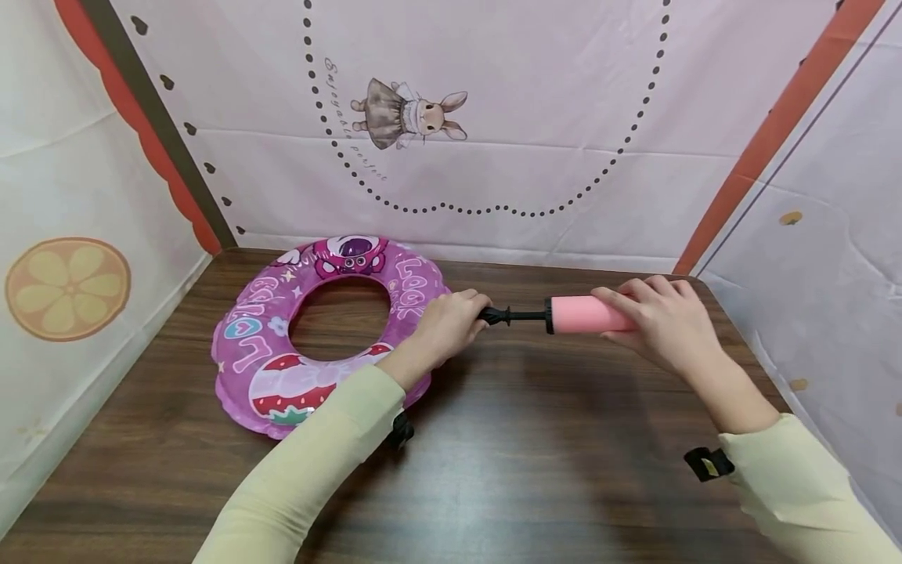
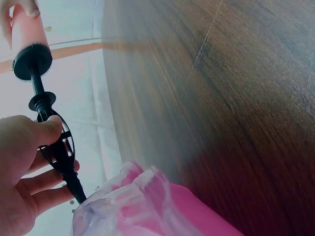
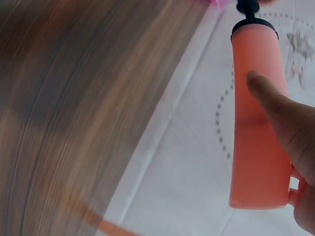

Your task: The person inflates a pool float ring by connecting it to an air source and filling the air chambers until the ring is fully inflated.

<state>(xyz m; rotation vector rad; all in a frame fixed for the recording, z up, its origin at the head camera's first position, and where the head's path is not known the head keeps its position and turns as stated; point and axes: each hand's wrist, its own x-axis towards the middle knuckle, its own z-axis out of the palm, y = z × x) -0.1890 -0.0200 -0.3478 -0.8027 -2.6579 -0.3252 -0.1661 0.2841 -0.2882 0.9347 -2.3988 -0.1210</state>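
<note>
A hand pump with a pink barrel (image 1: 579,315) and black end parts is held sideways above the wooden table. My right hand (image 1: 662,325) grips the barrel, thumb (image 3: 268,93) lying along it in the right wrist view. With my left hand (image 1: 454,319), I pinch the pump's black fitting (image 2: 59,150) between thumb and fingers; a thin black rod links it to the barrel. The fitting's narrow tip reaches the edge of a purple-pink inflatable swim ring (image 1: 268,341), where it meets clear plastic in the left wrist view. The ring looks plump, with wrinkled seams and printed pictures.
The dark wooden table (image 1: 479,470) runs back to a pale printed cloth (image 1: 535,94) with a rabbit drawing. More cloth stands at the left and right sides. Black straps sit at both wrists, over cream sleeves (image 1: 310,462).
</note>
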